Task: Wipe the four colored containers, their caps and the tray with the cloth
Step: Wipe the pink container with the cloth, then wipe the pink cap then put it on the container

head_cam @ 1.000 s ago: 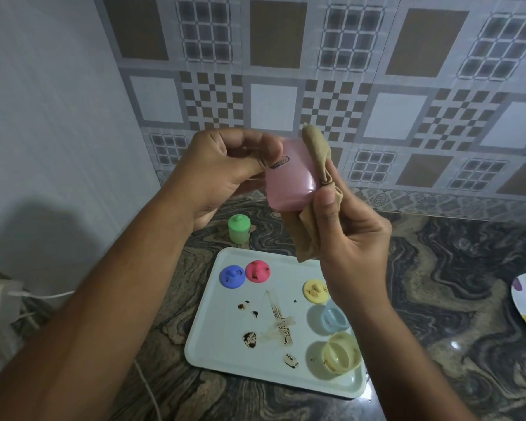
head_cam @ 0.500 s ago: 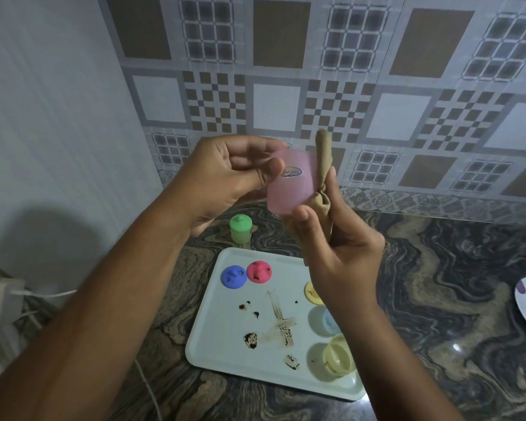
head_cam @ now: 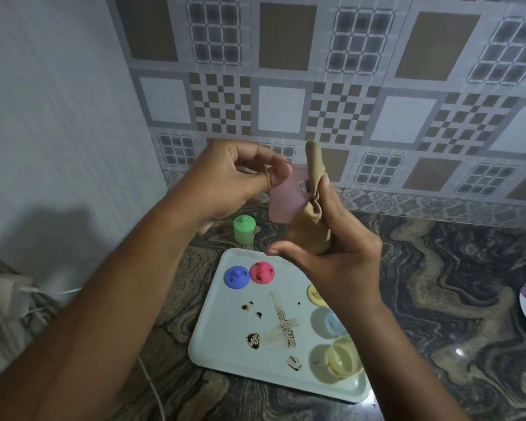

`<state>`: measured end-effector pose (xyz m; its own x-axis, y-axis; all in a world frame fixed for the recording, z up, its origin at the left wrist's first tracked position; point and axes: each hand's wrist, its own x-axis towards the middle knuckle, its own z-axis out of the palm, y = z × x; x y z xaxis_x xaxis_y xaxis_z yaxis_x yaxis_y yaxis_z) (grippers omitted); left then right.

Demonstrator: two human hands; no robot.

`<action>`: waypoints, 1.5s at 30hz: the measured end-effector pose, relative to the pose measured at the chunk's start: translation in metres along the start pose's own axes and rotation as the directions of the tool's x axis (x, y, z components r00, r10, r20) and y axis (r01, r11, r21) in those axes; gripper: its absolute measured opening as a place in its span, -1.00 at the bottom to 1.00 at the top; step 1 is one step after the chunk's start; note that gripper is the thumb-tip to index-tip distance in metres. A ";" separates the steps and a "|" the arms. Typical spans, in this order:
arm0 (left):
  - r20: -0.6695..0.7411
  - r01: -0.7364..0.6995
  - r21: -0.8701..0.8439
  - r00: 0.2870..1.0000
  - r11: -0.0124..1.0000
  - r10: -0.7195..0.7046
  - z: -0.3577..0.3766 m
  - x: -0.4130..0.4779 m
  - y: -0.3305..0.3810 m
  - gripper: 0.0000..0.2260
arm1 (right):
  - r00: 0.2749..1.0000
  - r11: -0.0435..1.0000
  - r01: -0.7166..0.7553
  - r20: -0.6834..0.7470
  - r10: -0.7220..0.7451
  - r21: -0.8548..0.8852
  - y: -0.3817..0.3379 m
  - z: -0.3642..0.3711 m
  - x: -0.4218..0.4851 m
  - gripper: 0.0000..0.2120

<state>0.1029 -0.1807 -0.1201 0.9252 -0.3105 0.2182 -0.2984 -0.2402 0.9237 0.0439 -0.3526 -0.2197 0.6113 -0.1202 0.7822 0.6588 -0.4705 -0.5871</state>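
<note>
While my left hand (head_cam: 225,180) pinches the pink container (head_cam: 287,197) by its upper edge between thumb and curled fingers, my right hand (head_cam: 337,259) sits just to its right, fingers wrapped behind the brown cloth (head_cam: 313,189) and pressing it against the container's side, thumb stretched out beneath. The container hangs roughly upright, leaning a little towards my left hand; the cloth runs up and down too, its twisted end pointing up past my fingertips. Since half a second ago the oval label (head_cam: 302,185) has turned towards my right hand, half under the cloth
</note>
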 end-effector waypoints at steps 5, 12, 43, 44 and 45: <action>0.065 0.022 -0.044 0.998 0.999 -0.019 -0.005 0.002 -0.009 -0.73 | 0.994 0.995 -0.080 -0.067 0.084 0.059 0.007 -0.003 0.000 -0.20; -0.025 -0.045 0.041 0.999 0.998 0.046 0.003 0.005 -0.008 -0.86 | 0.996 0.976 0.085 -0.011 -0.089 -0.198 0.010 -0.005 0.005 -0.29; 0.016 0.192 0.687 0.960 0.701 -0.279 0.105 0.094 -0.250 -0.76 | 0.779 0.751 -0.408 0.232 0.583 -0.520 0.236 0.061 -0.015 -0.67; 0.015 0.200 0.691 0.957 0.694 -0.290 0.107 0.094 -0.254 -0.77 | 0.776 0.752 -0.419 0.229 0.588 -0.508 0.237 0.063 -0.017 -0.70; 0.008 0.205 0.694 0.956 0.690 -0.293 0.108 0.095 -0.257 -0.78 | 0.779 0.759 -0.425 0.228 0.584 -0.493 0.237 0.064 -0.018 -0.71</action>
<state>0.2422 -0.2482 -0.3707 0.9700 -0.2343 -0.0645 -0.1788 -0.8680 0.4633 0.2178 -0.4059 -0.3865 0.9610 -0.1693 0.2185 0.0239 -0.7367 -0.6758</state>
